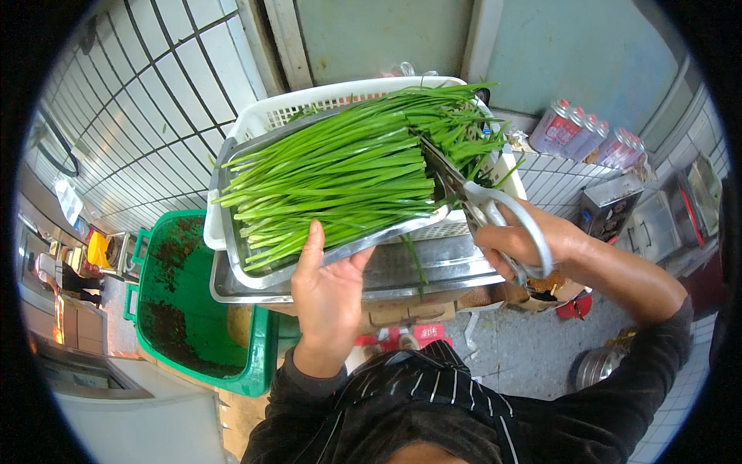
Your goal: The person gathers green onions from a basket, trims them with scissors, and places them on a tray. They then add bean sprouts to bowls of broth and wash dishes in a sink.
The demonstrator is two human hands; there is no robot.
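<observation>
Long green Chinese chives (342, 180) lie side by side in a shallow metal tray (272, 278), their pale ends to the left. My left hand (330, 290) holds the tray's near edge, thumb up against the chives. In my right hand (533, 238) is a pair of large scissors (472, 194) with grey handles; the blades lie among the chives at the tray's right end. Leafy tops (458, 127) hang over a white plastic basket (246, 119) under and behind the tray. A few loose leaves (416, 261) droop at the near side.
A larger metal tray (469, 269) sits beneath the basket. To the left stands a green bin (264, 348) with dark residue inside. Gas canisters (568, 130) line a ledge at the right. A metal pot (600, 365) is on the floor; another person (72, 278) stands far left.
</observation>
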